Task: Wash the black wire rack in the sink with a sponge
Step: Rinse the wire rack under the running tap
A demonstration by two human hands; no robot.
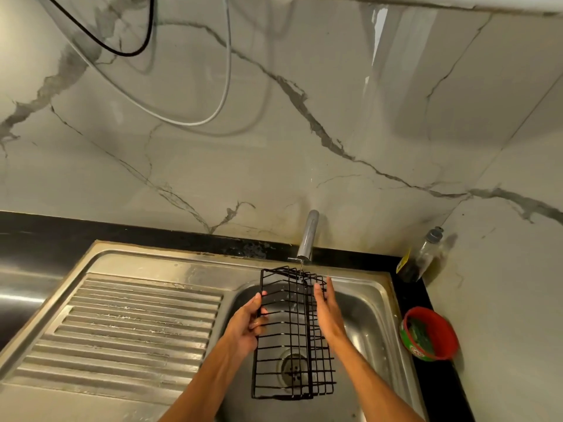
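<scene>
A black wire rack (292, 339) hangs over the steel sink basin (368, 315), its top end under the chrome tap (308, 236), from which a thin stream of water falls onto it. My left hand (248, 325) grips the rack's left edge. My right hand (327, 312) lies flat against the rack's right side, fingers straight and together, holding nothing. A green scrub sponge (422, 333) sits in a red tub (447, 327) on the counter to the right of the sink.
The ribbed steel drainboard (137, 327) lies to the left of the basin. The drain (294, 368) shows through the rack. A clear bottle (422, 257) with dark liquid stands in the back right corner. Cables hang on the marble wall (274, 132).
</scene>
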